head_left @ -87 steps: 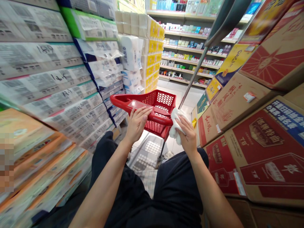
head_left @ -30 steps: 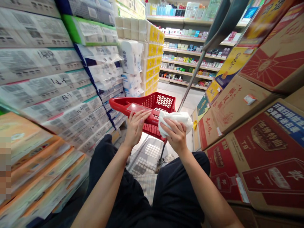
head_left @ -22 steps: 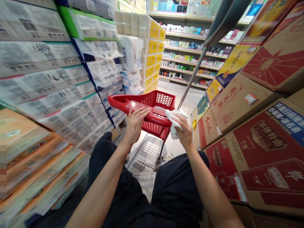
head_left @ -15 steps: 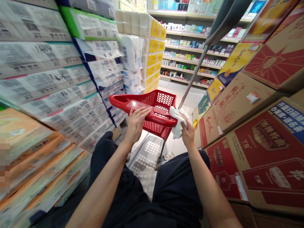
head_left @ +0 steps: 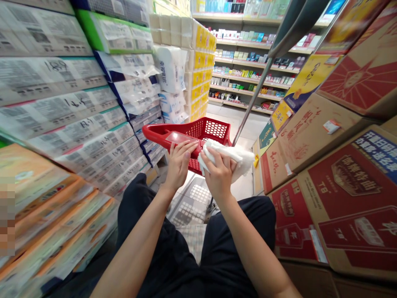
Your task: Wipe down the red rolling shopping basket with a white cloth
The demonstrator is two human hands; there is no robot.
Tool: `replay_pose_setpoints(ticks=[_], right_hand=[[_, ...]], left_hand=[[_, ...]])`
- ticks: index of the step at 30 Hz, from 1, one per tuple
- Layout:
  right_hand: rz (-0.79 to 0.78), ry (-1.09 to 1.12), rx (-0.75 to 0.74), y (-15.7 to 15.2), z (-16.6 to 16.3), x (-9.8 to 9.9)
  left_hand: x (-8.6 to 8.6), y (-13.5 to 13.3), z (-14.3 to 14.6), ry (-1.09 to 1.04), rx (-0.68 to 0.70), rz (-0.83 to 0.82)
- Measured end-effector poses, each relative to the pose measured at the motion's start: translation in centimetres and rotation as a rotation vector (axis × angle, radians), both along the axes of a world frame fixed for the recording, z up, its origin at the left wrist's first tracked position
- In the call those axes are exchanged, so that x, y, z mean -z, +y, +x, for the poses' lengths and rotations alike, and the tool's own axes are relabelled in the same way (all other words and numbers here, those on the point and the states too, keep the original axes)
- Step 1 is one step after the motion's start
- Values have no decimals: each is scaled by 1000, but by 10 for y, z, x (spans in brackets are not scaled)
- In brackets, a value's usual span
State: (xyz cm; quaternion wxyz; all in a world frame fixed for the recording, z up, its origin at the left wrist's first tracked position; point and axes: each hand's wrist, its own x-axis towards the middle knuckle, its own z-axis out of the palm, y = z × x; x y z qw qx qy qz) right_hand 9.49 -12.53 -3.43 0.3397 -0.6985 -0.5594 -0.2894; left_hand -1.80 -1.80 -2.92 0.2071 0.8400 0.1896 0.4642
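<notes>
A red plastic shopping basket (head_left: 214,129) hangs in front of my lap in a narrow shop aisle. My left hand (head_left: 178,163) grips its near rim, fingers curled over the edge. My right hand (head_left: 218,176) presses a white cloth (head_left: 235,155) against the near rim of the basket, right beside the left hand. The cloth covers the basket's near right corner.
Stacked tissue packs (head_left: 77,107) wall the left side. Cardboard cartons (head_left: 341,165) with red print pile up on the right. A grey metal pole (head_left: 257,93) slants up behind the basket. Shelves of goods (head_left: 248,62) stand at the aisle's end.
My right hand has slid the cloth leftwards along the near rim, from the basket's right corner towards the left hand. The cloth is spread wider. The left hand has stayed put.
</notes>
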Motion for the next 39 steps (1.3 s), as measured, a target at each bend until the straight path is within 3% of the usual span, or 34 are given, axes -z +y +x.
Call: replay_pose_setpoints(ticks=[4,9,13,17,22,26,34,39], right_hand=[[-185,49,-24,9,-9,-18],[-127,93,14,1,5,-22],[-203,-5,-149,-10,33,-16],[-126,-23,-361,-27,69,-3],[-50,190,-520,-43,110,8],[-41,356,-553,-42,128,13],[36,412,-458,-43,108,15],[93,222,-331,-44,71,7]], left_hand=[[0,0,0,-5,-21,3],[1,1,-1,41,-26,47],[1,3,-3,43,-32,61],[0,4,-4,57,-17,62],[1,3,-4,49,-15,53],[2,3,-3,39,-20,49],[1,2,-3,48,-18,41],[1,-1,-4,33,-13,29]])
